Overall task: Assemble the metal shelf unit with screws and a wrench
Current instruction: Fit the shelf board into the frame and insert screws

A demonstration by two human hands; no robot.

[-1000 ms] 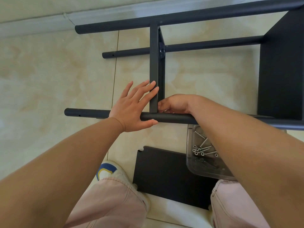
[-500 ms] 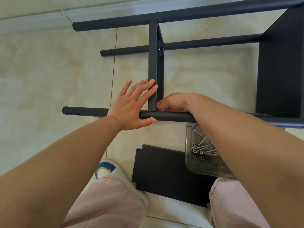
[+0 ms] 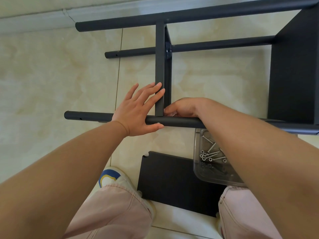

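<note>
The black metal shelf frame lies on its side on the tiled floor. My left hand (image 3: 138,109) lies flat with straight fingers across the near black tube (image 3: 89,116) and against the upright shelf panel (image 3: 159,66). A silver screw head (image 3: 158,123) shows in the near tube by my left thumb. My right hand (image 3: 183,107) is curled behind the tube at the joint with the panel; its fingertips are hidden, so whatever it holds cannot be seen. No wrench shows.
A clear plastic tray (image 3: 198,169) with several screws and nuts sits under my right forearm, partly on a loose black shelf panel (image 3: 165,178). Another black panel (image 3: 293,75) stands at right. Two more tubes lie beyond. My shoe (image 3: 110,175) and knees are below.
Both hands keep the same places on the tube and panel. Only the camera has shifted slightly.
</note>
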